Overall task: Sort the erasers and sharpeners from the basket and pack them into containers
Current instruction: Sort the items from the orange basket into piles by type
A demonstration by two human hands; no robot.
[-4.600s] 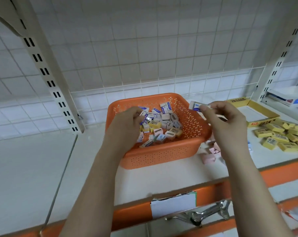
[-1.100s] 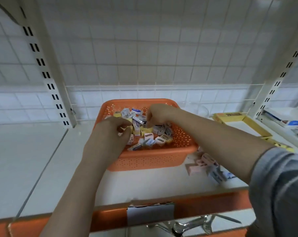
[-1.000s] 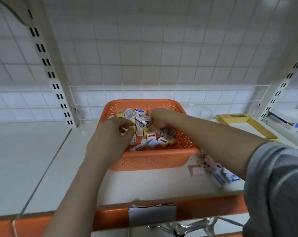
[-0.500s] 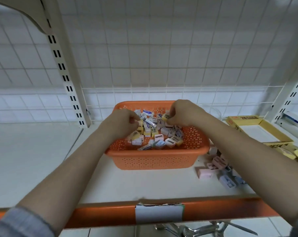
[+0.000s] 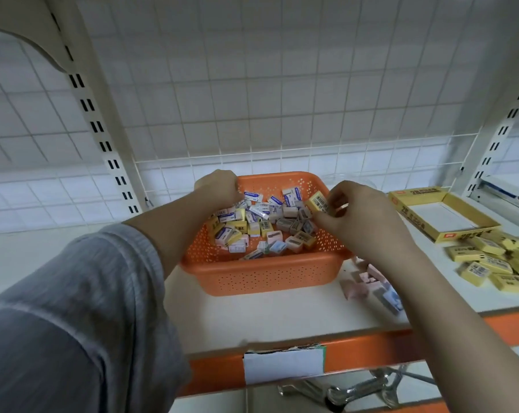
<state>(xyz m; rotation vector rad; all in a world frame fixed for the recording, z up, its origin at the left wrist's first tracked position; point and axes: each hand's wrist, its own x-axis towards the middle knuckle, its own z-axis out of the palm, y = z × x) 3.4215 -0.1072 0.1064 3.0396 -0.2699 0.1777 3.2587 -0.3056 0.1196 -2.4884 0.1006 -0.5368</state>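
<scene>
While right hand (image 5: pixel 353 217) fingers pinch yellow eraser (image 5: pixel 318 203) | left hand (image 5: pixel 219 186) fingers curled, contents unclear

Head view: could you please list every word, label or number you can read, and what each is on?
"2B": on the rim of the open yellow box; characters after it are blurred.
Barcode on the yellow eraser in the right hand: digits too small.
Blue labels on the white erasers in the orange basket: too blurred.
The white shelf tag: no print visible.
</scene>
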